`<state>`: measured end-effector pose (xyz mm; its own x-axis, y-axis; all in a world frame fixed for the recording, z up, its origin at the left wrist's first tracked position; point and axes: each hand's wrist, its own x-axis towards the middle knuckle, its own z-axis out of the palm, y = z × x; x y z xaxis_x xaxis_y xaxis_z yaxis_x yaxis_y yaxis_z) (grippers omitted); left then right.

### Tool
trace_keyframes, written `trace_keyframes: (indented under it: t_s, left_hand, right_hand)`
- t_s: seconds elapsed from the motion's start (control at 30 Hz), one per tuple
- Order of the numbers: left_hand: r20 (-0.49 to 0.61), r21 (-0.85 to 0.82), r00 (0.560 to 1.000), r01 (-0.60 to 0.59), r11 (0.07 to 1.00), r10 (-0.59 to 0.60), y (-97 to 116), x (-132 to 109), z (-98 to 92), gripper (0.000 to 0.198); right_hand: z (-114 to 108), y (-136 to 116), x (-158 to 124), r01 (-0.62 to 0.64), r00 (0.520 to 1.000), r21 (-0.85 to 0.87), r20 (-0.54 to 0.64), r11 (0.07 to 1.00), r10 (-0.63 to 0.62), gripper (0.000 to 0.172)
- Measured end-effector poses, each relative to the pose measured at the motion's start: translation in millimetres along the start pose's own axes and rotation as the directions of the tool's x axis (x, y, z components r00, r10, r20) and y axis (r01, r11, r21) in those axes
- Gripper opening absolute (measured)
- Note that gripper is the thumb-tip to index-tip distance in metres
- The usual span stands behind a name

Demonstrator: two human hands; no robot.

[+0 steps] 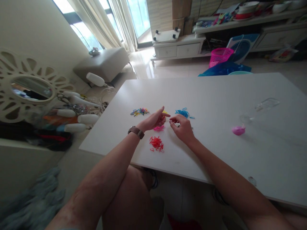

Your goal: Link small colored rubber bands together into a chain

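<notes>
Small piles of tiny elastic bands lie on a white table (216,95): a mixed-colour pile (139,111), a blue pile (182,112), a pink pile (158,128) and a red pile (156,143). My left hand (155,120), with a brown watch on its wrist, hovers over the pink pile, index finger stretched out above a bit of yellow. My right hand (182,126) sits just right of it, below the blue pile, fingers curled in a pinch; what they hold is too small to make out.
A pink lid (238,130) and a clear plastic bottle (261,108) lie on the table's right half. Left of the table stand a round mirror (31,89), white-handled tools and clutter. Beyond are a pink basket (219,56), blue bags and a low white cabinet (177,48).
</notes>
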<state>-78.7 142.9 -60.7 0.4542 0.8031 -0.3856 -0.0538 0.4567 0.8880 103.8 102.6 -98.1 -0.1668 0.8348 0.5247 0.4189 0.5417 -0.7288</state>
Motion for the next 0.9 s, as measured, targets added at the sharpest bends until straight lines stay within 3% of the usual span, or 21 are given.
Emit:
trace_keyframes:
  t_s: [0.13, 0.5, 0.6, 0.77, 0.9]
  left_hand:
    - [0.130, 0.051, 0.991, 0.038, 0.998, -0.044, -1.5, -0.7, 11.7, 0.064]
    - [0.223, 0.149, 0.975, -0.009, 0.989, -0.025, 1.7, -5.5, 15.6, 0.057]
    - [0.188, 0.173, 0.982, -0.012, 0.985, -0.021, 0.5, -4.9, 12.4, 0.054]
    - [-0.006, 0.223, 0.989, -0.140, 0.965, 0.144, 0.7, -2.5, 0.1, 0.036]
    - [-0.043, 0.245, 0.981, -0.173, 0.954, 0.189, 4.2, -4.6, -4.1, 0.028]
  right_hand:
    - [-0.5, 0.8, 0.3, 0.009, 1.000, -0.019, 0.003, 1.000, -0.009, 0.012]
    - [-1.0, 3.0, 1.5, 0.011, 0.998, 0.026, 0.060, 1.000, -0.013, 0.010]
    - [-1.1, 2.5, 1.7, 0.009, 0.998, 0.015, 0.062, 1.000, -0.010, 0.011]
    - [-2.7, 3.5, 2.9, -0.044, 0.998, -0.029, -0.037, 0.999, 0.043, 0.009]
    - [-3.5, 3.7, 3.0, -0.061, 0.997, -0.066, -0.053, 0.996, 0.057, 0.009]
